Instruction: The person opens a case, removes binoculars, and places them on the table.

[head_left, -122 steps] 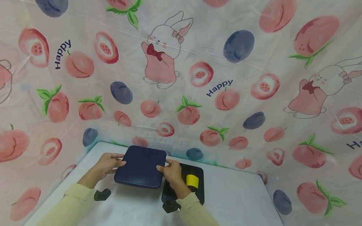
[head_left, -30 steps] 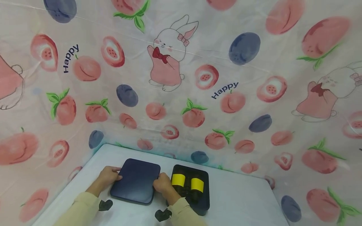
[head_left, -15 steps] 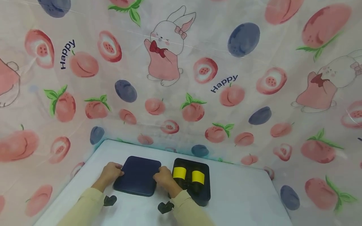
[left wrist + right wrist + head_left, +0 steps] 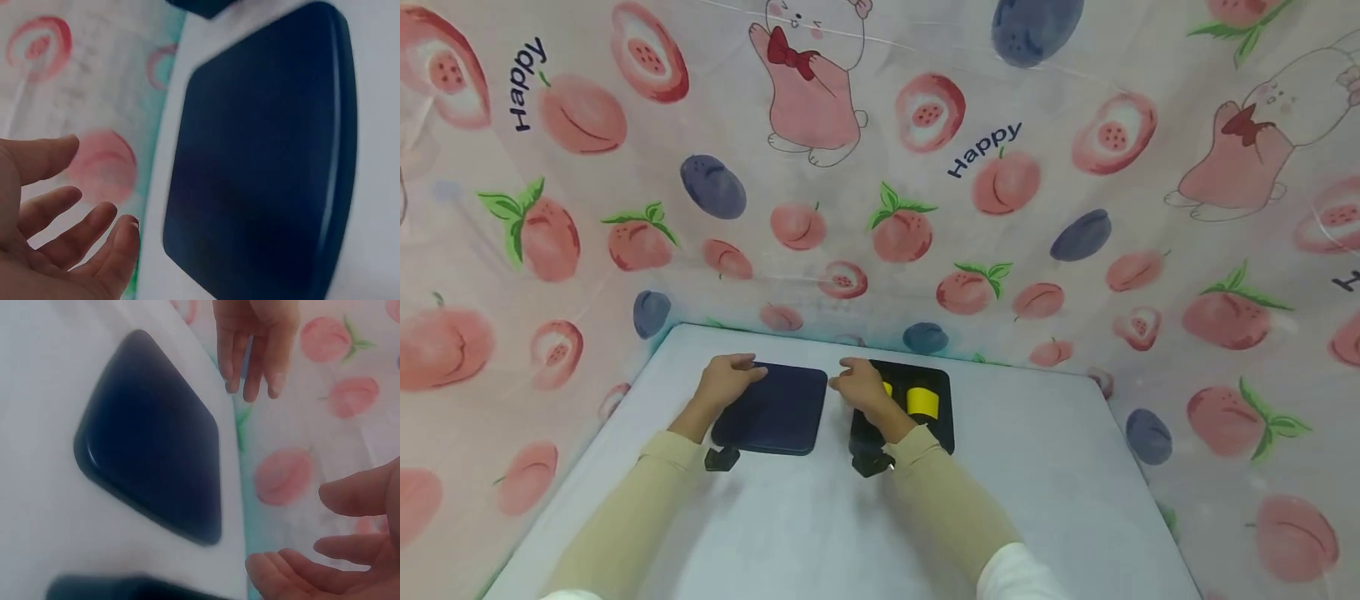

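Observation:
A dark blue square lid (image 4: 781, 414) lies flat on the white table, its top facing up; the left wrist view shows the lid (image 4: 262, 156) with nothing on it. My left hand (image 4: 727, 387) hovers over its far left corner, fingers relaxed and holding nothing. Right of the lid, my right hand (image 4: 862, 390) is held above the left side of a dark box (image 4: 947, 421), also empty with loose fingers. Inside that box sit black binoculars with yellow bands (image 4: 922, 402); my right hand and forearm hide one barrel mostly.
The white table (image 4: 820, 533) meets a fruit-and-rabbit printed curtain (image 4: 850, 200) at its back and sides. A black wrist camera (image 4: 722, 458) hangs under the left wrist, another black camera (image 4: 870, 462) under the right, close over the box's front left.
The lid was carried left off the binoculars' box and lowered onto the table. Both hands have since let go of it and lifted away. The head view has tilted downward.

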`<state>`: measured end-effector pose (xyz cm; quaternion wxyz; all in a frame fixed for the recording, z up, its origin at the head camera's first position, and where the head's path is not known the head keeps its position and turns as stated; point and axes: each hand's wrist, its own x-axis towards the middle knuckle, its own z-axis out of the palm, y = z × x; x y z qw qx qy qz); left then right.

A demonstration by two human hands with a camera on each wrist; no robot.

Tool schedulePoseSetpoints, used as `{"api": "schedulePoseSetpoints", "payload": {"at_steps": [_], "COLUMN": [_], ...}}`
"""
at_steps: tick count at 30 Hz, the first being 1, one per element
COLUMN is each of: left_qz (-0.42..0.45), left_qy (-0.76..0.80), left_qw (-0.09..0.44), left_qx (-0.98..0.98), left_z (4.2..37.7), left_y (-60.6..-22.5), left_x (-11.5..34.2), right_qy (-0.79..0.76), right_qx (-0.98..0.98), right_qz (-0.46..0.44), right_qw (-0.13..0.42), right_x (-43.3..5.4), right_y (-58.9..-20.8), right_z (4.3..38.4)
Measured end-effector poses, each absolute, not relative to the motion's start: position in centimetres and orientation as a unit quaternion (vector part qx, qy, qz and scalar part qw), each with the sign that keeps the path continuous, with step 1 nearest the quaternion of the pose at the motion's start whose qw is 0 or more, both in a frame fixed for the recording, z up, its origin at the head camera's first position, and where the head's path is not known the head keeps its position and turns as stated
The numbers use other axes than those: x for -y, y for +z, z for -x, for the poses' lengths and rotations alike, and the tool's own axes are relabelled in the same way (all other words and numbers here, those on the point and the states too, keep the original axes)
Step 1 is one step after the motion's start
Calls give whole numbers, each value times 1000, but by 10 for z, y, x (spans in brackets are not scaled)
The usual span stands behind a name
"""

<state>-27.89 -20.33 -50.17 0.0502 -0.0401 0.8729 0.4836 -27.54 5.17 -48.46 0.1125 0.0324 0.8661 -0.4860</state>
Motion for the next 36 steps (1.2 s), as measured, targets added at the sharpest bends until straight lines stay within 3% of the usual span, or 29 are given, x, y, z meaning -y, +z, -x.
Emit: {"api": "schedulePoseSetpoints", "payload": {"at_steps": [17, 36], "left_qz": [-56, -56], "left_qy": [558, 567], "left_qw": [90, 160], "left_qx": [-823, -806], "left_z": [294, 294], "left_y": [-469, -473], "left_x": [131, 61], "right_qy": [-490, -406], "right_qx": [-867, -911], "right_qz": [-18, 1], "right_qw": [85, 73], "right_x": [-139, -194], "right_y": [-452, -460], "right_z": [283, 276]}}
